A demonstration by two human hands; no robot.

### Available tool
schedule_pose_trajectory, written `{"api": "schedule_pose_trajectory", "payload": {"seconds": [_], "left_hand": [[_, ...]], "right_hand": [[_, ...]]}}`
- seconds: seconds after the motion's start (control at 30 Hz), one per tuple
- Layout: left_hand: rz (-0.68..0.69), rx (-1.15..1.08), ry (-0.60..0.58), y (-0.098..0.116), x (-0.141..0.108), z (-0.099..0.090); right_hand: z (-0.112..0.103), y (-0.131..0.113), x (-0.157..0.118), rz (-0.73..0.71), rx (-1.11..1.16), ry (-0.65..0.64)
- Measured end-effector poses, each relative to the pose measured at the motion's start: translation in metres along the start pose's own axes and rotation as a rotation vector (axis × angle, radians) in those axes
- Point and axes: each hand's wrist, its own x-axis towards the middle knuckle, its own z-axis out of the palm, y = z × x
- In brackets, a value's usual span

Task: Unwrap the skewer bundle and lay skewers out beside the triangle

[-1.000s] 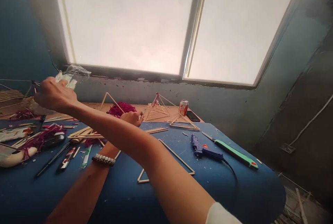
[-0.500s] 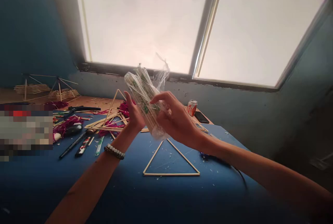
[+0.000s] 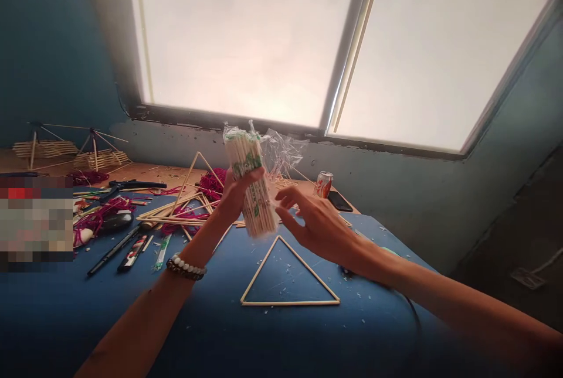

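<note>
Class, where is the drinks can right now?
In the head view, the drinks can stands right of centre near the wall, just left of the black phone.

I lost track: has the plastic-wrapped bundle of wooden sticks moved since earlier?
Yes, the bundle moved right, closer to the red and white can.

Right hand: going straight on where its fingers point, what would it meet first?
Probably the plastic-wrapped bundle of pale wooden sticks held in the left hand, though depth is unclear.
</note>
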Motion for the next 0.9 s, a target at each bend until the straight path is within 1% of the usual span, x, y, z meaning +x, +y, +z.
{"api": "schedule_pose_trajectory", "payload": {"seconds": [0.07, 0.13, 0.17, 0.2, 0.23, 0.27, 0.33, 0.37, 0.43, 0.47, 0.53, 0.57, 0.6, 0.63, 0.7, 0.77, 0.8, 0.83, 0.9], "left_hand": [[0.186, 0.253, 0.014, 0.001, -0.002, 0.0], [0.405, 0.604, -0.025, -0.002, -0.006, 0.001], [0.491, 0.741, -0.062, -0.004, -0.008, 0.001], [0.547, 0.825, -0.102, -0.006, -0.01, 0.002], [0.587, 0.872, -0.137, -0.008, -0.012, 0.002], [0.615, 0.893, -0.162, -0.009, -0.014, 0.003], [0.658, 0.903, -0.187, -0.011, -0.016, 0.005], [0.689, 0.912, -0.19, -0.011, -0.017, 0.005], [0.771, 0.931, -0.198, -0.01, -0.019, 0.007], [0.814, 0.942, -0.206, -0.01, -0.019, 0.007], [0.886, 0.965, -0.229, -0.009, -0.02, 0.008], [0.914, 0.977, -0.24, -0.009, -0.02, 0.008], [0.938, 0.988, -0.248, -0.009, -0.02, 0.009], [0.957, 0.997, -0.25, -0.009, -0.02, 0.009], [0.989, 1.009, -0.247, -0.01, -0.021, 0.011], [1.001, 1.014, -0.236, -0.011, -0.022, 0.012], [1.003, 1.015, -0.236, -0.011, -0.023, 0.012], [1.004, 1.016, -0.248, -0.012, -0.023, 0.013], [1.014, 1.022, -0.295, -0.012, -0.024, 0.013]], "right_hand": [[-0.021, 0.004, 0.002, -0.02, 0.013, 0.238], [-0.042, 0.006, 0.004, -0.065, 0.094, 0.482], [-0.051, 0.006, 0.004, -0.084, 0.139, 0.544], [-0.059, 0.006, 0.004, -0.095, 0.174, 0.55], [-0.065, 0.006, 0.005, -0.095, 0.196, 0.502], [-0.069, 0.006, 0.005, -0.078, 0.21, 0.417], [-0.071, 0.008, 0.005, 0.01, 0.245, 0.241], [-0.071, 0.009, 0.005, 0.069, 0.274, 0.191], [-0.067, 0.013, 0.005, 0.164, 0.357, 0.161], [-0.064, 0.014, 0.005, 0.187, 0.398, 0.145], [-0.061, 0.014, 0.005, 0.187, 0.429, 0.084], [-0.059, 0.014, 0.004, 0.18, 0.402, 0.057], [-0.058, 0.013, 0.002, 0.175, 0.348, 0.05], [-0.058, 0.011, 0.0, 0.17, 0.281, 0.07], [-0.059, 0.009, -0.004, 0.155, 0.166, 0.181], [-0.061, 0.008, -0.008, 0.129, 0.133, 0.292], [-0.063, 0.008, -0.009, 0.123, 0.138, 0.311], [-0.064, 0.009, -0.01, 0.123, 0.144, 0.289], [-0.066, 0.011, -0.011, 0.138, 0.138, 0.157]]}}
